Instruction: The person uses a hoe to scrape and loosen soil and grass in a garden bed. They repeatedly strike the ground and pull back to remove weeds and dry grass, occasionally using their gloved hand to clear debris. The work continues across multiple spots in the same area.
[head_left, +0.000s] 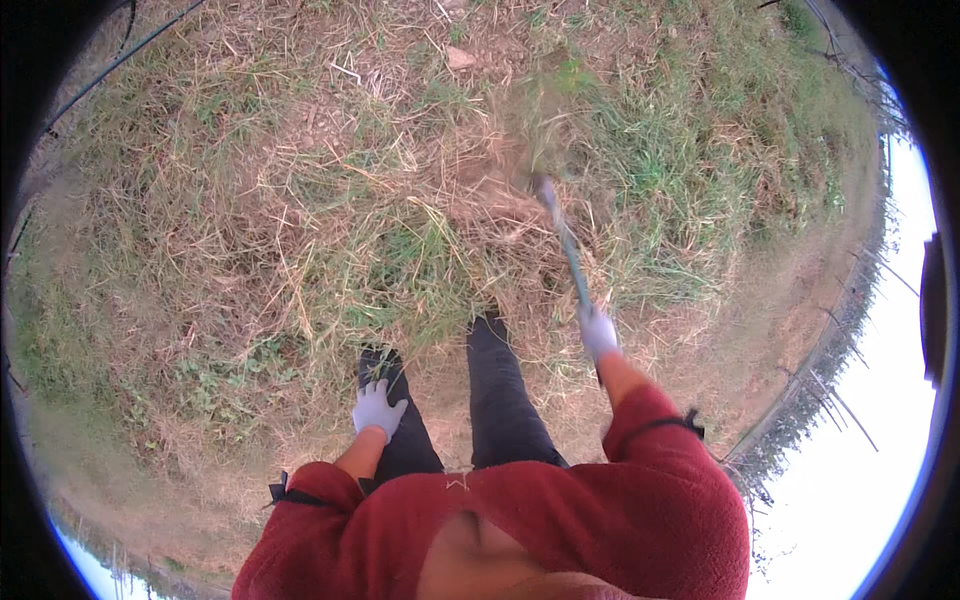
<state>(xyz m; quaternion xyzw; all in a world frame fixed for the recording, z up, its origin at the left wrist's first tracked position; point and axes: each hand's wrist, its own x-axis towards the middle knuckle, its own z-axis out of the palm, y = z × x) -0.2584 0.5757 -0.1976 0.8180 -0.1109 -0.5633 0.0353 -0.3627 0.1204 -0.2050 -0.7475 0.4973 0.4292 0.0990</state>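
Note:
My right hand (598, 332), in a pale glove, is closed around a long-handled tool (571, 255). The shaft slants forward and slightly left, down towards the ground. Motion blur and grass at its far end keep me from telling what kind of head it has. Blurred green weeds (562, 86) show just beyond that end. My left hand (379, 410), gloved the same way, rests on my left trouser leg (405, 431) near the knee, fingers spread and holding nothing. Between my feet and the tool lies a heap of dry and green grass (420, 255).
Green grass (660, 165) grows to the right of the tool. A reddish stone (459, 58) lies on the soil ahead. A dark hose or cable (124, 56) crosses the upper left. Thin poles (844, 405) stand along the far right edge.

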